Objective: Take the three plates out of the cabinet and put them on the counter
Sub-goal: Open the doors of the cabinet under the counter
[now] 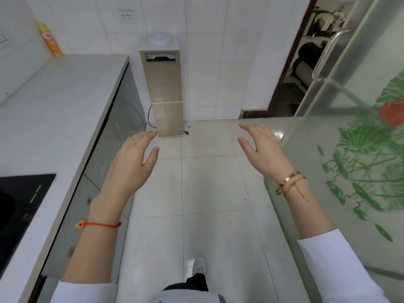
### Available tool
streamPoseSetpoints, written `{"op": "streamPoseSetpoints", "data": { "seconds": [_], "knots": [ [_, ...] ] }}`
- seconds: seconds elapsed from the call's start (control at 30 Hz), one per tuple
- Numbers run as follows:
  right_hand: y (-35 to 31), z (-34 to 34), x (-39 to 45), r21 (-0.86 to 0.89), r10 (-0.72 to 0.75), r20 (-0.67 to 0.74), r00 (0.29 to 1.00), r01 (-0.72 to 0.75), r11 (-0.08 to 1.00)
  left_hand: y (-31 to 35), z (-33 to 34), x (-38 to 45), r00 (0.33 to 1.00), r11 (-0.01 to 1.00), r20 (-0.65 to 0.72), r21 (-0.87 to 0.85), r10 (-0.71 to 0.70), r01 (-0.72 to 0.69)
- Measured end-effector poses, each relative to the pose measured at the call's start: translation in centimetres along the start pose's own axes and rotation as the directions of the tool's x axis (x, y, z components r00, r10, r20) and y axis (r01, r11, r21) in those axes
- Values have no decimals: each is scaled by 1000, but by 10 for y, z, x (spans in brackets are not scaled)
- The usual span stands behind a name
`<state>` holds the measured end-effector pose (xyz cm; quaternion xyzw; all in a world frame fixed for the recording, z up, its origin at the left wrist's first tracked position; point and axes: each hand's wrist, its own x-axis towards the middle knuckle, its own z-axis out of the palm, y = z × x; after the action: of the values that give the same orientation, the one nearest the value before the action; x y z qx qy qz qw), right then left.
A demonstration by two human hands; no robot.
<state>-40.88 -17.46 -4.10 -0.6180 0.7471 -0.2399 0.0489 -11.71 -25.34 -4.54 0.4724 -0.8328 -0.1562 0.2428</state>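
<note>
No plates show in the head view. My left hand (133, 162) is stretched out in front of me above the floor, fingers apart and holding nothing, just right of the white counter (54, 110). My right hand (262, 149) is also held out with fingers spread and nothing in it, close to the edge of a frosted glass door (341, 149). Grey cabinet fronts (105, 162) run under the counter on the left, all shut. What lies inside them is hidden.
A black cooktop (19, 204) is set into the counter at the near left. An orange bottle (50, 40) stands at the counter's far corner. A gold water dispenser (162, 90) stands against the tiled wall ahead. The glass door with green leaf print and a metal handle (328, 51) fills the right.
</note>
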Motion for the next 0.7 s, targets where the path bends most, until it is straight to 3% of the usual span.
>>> {"op": "streamPoseSetpoints", "data": {
  "seconds": [0.3, 0.7],
  "knots": [
    [23, 17, 122, 6, 13, -28, 1000, -13, 1000, -30, 20, 123, 999, 1000, 30, -11, 21, -21],
    [74, 61, 288, 42, -94, 92, 991, 91, 995, -59, 72, 258, 995, 994, 16, 23, -103, 102]
  ]
}}
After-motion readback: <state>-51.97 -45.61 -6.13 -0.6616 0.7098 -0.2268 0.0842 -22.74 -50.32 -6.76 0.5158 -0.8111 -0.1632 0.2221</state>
